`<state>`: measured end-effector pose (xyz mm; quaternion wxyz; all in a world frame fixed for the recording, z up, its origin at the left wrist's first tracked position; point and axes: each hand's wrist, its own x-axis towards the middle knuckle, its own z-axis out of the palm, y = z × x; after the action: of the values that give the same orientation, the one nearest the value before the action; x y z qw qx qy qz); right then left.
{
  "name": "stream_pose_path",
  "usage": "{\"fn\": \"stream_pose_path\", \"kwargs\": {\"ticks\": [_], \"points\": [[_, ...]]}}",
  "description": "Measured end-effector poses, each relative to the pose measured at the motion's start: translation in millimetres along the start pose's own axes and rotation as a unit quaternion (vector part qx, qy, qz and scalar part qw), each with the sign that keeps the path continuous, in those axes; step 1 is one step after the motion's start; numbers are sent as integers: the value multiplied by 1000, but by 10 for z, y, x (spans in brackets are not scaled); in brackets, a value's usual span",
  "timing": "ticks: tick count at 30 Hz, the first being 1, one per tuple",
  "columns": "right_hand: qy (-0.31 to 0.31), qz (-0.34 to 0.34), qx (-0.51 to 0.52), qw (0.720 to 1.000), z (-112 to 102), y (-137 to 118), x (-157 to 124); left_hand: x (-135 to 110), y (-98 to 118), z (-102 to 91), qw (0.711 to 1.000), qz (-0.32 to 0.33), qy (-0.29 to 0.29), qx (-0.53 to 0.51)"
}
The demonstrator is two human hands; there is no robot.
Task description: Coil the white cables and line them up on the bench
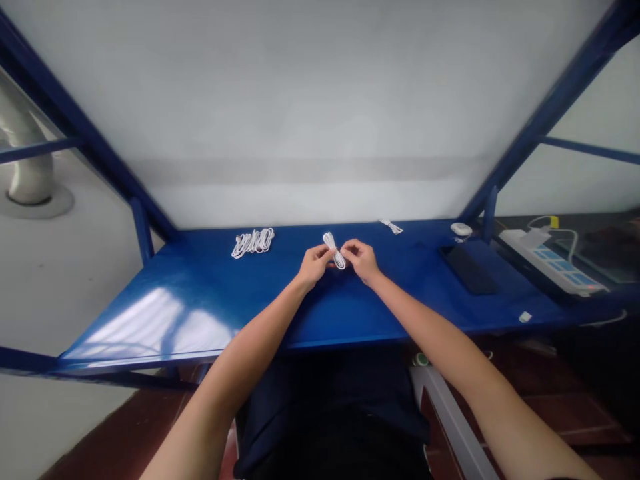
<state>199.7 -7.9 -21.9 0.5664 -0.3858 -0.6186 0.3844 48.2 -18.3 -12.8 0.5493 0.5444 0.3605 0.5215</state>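
A coiled white cable [329,240] is held just above the blue table, folded into a long bundle and pinched in at its middle. My left hand [316,261] grips the bundle's middle from the left between thumb and fingers. From the right, my right hand [362,260] pinches at the same narrow waist, fingertips closed against the cable. Whether a tie is wound round it there is too small to tell. Several more coiled white cables [253,243] lie in a row on the table to the left.
Thin white strips [391,227] lie at the back of the blue table [270,300]. To the right are a white earbud case [461,229], a dark phone [469,270], a small white piece [525,317] and a power strip [555,263]. Blue frame posts flank the table.
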Motion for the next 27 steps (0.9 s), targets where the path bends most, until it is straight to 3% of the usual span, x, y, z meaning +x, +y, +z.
{"fn": "stream_pose_path", "kwargs": {"ticks": [3, 7, 10, 12, 15, 20, 23, 27], "points": [[-34, 29, 39, 998, -42, 9, 21, 4, 12, -64, 998, 5, -49, 30], [-83, 3, 20, 996, -127, -6, 38, 9, 47, -162, 987, 35, -108, 113], [-116, -16, -5, 993, -173, -24, 46, 16, 54, -195, 976, 48, -118, 174], [-124, -25, -19, 992, -179, -39, 45, 18, 37, -175, 981, 22, -107, 158], [-118, -25, -40, 992, -159, -64, 30, 3, 12, -97, 994, -49, -87, 43], [-85, -26, -74, 993, -130, -98, 3, -54, 67, -4, 986, -115, -80, -94], [-61, -51, -101, 992, -133, -105, 1, -62, 105, -21, 982, -141, -87, -88], [-28, -105, -147, 983, -140, -86, 3, -35, 97, -70, 986, -135, -92, 23]]}}
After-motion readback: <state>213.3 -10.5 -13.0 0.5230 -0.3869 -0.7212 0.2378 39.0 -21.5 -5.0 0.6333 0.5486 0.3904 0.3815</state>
